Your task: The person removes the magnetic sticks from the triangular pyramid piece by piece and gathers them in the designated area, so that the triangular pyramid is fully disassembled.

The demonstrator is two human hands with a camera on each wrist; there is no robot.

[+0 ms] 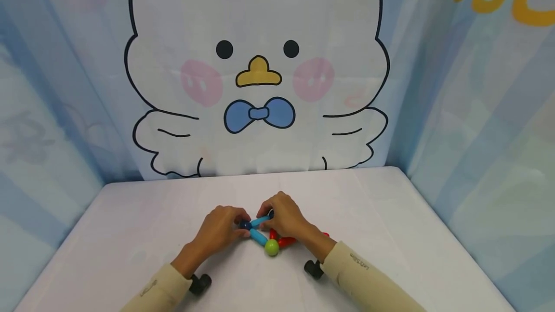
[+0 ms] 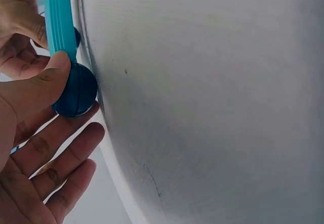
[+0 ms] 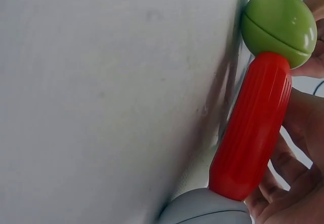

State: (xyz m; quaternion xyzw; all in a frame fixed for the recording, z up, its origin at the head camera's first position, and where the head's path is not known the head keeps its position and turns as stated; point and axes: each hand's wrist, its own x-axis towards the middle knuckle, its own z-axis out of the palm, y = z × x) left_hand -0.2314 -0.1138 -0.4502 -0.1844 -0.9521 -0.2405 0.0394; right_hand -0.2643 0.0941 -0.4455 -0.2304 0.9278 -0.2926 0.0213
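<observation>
Pieces of a ball-and-rod building toy are joined low over the white table. My left hand [image 1: 222, 227] pinches a dark blue ball [image 1: 245, 225] between thumb and fingers. From that ball one light blue rod [image 1: 258, 237] runs to a green ball [image 1: 271, 247]. Another light blue rod [image 1: 260, 220] leads to my right hand [image 1: 284, 215], which grips its far end beside a second dark blue ball [image 1: 271, 214]. Red rods [image 1: 286, 242] extend from the green ball under my right hand. In the right wrist view, a red rod [image 3: 253, 127] joins a grey ball [image 3: 207, 209].
The white tabletop [image 1: 390, 264] spreads around both hands. Behind it hangs a curtain [image 1: 260, 148] printed with a cartoon bird, and patterned cloth also closes both sides. Black wrist devices [image 1: 200, 284] sit low near the table.
</observation>
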